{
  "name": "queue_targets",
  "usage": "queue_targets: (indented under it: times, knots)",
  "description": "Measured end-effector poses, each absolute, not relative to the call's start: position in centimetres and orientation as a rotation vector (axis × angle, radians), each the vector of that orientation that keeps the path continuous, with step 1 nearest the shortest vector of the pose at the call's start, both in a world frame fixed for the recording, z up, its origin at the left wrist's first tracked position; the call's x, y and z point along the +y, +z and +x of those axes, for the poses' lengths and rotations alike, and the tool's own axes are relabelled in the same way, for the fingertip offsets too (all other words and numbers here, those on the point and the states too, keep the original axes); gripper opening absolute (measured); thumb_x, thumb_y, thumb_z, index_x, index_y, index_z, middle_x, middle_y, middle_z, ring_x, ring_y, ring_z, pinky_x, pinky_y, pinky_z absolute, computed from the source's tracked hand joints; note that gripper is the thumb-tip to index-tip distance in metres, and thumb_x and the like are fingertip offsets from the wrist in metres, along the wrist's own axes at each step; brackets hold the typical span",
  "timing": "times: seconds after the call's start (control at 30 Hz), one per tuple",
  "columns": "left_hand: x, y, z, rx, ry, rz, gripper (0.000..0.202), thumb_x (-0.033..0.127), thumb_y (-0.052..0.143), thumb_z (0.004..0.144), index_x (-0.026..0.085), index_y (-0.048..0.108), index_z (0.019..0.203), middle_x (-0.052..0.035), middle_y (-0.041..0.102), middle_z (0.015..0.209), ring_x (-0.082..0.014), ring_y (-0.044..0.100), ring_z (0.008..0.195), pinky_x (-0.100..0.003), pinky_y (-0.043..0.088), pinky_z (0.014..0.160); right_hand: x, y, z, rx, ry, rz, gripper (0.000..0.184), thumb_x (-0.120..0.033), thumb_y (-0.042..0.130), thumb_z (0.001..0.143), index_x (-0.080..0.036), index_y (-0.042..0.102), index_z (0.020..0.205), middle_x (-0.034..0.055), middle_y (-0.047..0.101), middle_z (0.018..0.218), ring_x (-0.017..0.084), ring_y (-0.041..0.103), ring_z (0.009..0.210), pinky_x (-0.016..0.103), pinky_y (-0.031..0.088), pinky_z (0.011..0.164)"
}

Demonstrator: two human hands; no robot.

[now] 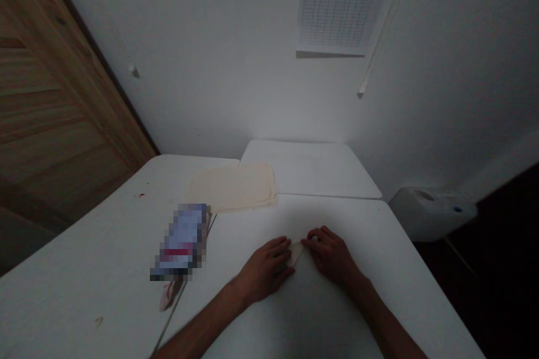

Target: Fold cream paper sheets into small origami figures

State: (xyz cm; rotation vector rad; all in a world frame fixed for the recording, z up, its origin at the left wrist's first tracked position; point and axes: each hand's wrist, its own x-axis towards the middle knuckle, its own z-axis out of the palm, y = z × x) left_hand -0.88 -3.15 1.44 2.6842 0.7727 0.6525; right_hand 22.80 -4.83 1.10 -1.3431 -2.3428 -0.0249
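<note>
A small pale sheet, seemingly folded to a point, lies on the white table between my two hands. My left hand rests over its left side, fingers bent and holding it down, with the thumb lower and apart from the fingers. At the upper right edge my right hand pinches the sheet between thumb and forefinger; the other fingers are curled. Part of the sheet is hidden under the left fingers. Farther back lies a stack of thin beige sheets with rounded corners.
Left of my hands, a pixelated bluish packet or device lies over a pinkish cloth-like item. White tabletops meet at seams. A printed chart hangs on the wall. A wooden door is at left, a white plastic container at right.
</note>
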Motion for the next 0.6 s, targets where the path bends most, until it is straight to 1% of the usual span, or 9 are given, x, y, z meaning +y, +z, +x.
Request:
queue_targets:
  times: [0.2, 0.37, 0.6]
  knots:
    - [-3.2, 1.6, -0.8, 0.769, 0.634, 2.668, 0.022, 0.028, 0.054, 0.09, 0.017, 0.063, 0.107, -0.0104, 0.059, 0.128, -0.0248, 0.046, 0.128, -0.042, 0.044, 0.106, -5.1, 1.4, 22.6, -2.36, -0.026, -1.376, 0.033, -0.009, 0.053, 0.084, -0.023, 0.065, 0.112, 0.0069, 0.061, 0.1, 0.019, 0.052, 0.093, 0.031, 0.045, 0.084]
    - [-3.1, 1.3, -0.8, 0.773, 0.634, 2.68, 0.023, 0.029, 0.054, 0.09, 0.017, 0.063, 0.108, -0.01, 0.059, 0.127, -0.0247, 0.046, 0.128, -0.041, 0.044, 0.106, -6.1, 1.4, 21.9, -2.393, 0.016, -1.437, 0.037, -0.011, 0.05, 0.086, -0.023, 0.06, 0.119, 0.0067, 0.058, 0.095, 0.019, 0.052, 0.088, 0.029, 0.045, 0.077]
    - [-3.1, 1.2, -0.8, 0.767, 0.635, 2.694, 0.025, 0.029, 0.053, 0.09, 0.016, 0.062, 0.109, -0.0104, 0.062, 0.122, -0.0253, 0.047, 0.127, -0.041, 0.044, 0.105, -7.1, 1.7, 20.7, -2.392, 0.097, -1.55, 0.041, -0.014, 0.048, 0.087, -0.024, 0.053, 0.127, 0.0064, 0.058, 0.098, 0.018, 0.054, 0.087, 0.027, 0.045, 0.077]
